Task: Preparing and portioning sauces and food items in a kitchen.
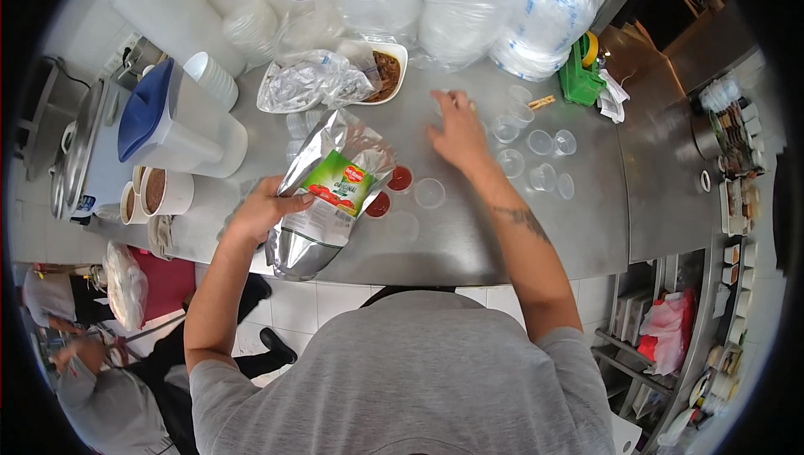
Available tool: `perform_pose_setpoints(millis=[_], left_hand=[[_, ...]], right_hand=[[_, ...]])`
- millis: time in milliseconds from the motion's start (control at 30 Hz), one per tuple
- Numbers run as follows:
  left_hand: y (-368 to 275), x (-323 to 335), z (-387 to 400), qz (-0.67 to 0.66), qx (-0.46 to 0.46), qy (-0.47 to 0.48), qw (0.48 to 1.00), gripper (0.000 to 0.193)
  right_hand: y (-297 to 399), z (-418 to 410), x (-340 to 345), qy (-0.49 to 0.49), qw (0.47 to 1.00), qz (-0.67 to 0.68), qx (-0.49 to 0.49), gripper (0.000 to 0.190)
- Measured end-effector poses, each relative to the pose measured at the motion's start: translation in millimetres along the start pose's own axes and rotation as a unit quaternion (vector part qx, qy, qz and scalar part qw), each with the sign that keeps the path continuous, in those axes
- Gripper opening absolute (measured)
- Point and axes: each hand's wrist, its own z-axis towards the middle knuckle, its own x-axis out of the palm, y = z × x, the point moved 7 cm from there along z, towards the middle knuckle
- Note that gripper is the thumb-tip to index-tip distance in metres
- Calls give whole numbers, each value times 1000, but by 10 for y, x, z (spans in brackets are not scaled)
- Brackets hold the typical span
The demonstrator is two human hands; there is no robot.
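My left hand [267, 207] grips a silver Del Monte foil pouch [330, 197] with a green and red tomato label, tilted over the steel table. Beside the pouch stand small clear plastic cups with red sauce [379, 205], and next to them a clear round lid or cup [429, 193]. My right hand [460, 122] is over the middle of the table, blurred, its fingers bent; whether it touches a small clear thing at the fingertips I cannot tell. Several clear cups [510, 163] stand spread to its right. Behind the pouch are stacked clear cups or lids [296, 125], partly hidden.
A blue-lidded plastic pitcher [213, 141] and paper tubs of brown food [162, 191] stand left. Farther back are a white dish of food [386, 72] and bagged containers [465, 15]. At right is a green plastic basket [579, 75]. A co-worker [119, 398] is behind, lower left.
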Motion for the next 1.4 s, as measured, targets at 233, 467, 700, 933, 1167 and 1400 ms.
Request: perform_pose_setpoints(millis=[233, 467, 700, 933, 1167, 1400], left_hand=[[12, 27, 32, -42, 2, 13, 999, 25], [47, -11, 16, -9, 2, -9, 1000, 25], [45, 3, 7, -25, 1, -7, 1000, 24], [177, -28, 28, -116, 15, 1, 993, 26], [252, -11, 55, -230, 55, 26, 971, 27], [129, 54, 46, -261, 73, 19, 962, 26]], right_hand=[[-430, 477, 245, 99, 981, -143, 90, 51], [-340, 266, -237, -36, 968, 206, 139, 40], [-531, -190, -229, -30, 788, 560, 255, 33], [-433, -551, -57, 19, 801, 523, 291, 33], [-371, -686, 242, 39, 771, 573, 276, 30], [171, -694, -110, -69, 968, 236, 49, 49]])
